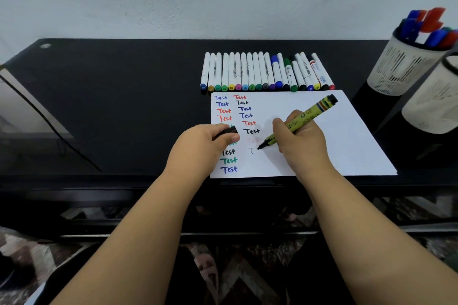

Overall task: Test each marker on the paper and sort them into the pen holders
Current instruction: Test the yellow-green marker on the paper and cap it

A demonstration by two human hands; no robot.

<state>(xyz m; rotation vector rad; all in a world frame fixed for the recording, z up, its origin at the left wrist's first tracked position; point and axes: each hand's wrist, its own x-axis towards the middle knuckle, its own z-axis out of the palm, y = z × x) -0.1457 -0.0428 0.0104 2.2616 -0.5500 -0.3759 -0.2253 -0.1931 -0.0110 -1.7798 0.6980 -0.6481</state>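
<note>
Centre of frame: right hand [298, 136] grips a yellow-green marker [301, 120] w/ fingers curled round the barrel, black tip down on the white paper [334, 136] just right of a faint grey "T"; barrel slants up toward the upper right. Left hand [198, 142], just left of it, pinches a black cap [226, 132] betw. thumb and curled fingers, resting over the left column of writing. Paper lies on the black desk [124, 96] at centre-right, two columns of "Test" in blue, red, black, green; one faint red word above the "T". Above the paper's top edge, a row of markers [265, 72] lies side by side, mostly white barrels w/ coloured ends facing the paper. At far right, two pale mesh pen holders: upper holder [406, 67] has blue and red markers standing in it; lower holder [431, 101] partly cut off by frame edge, contents can't be told.
</note>
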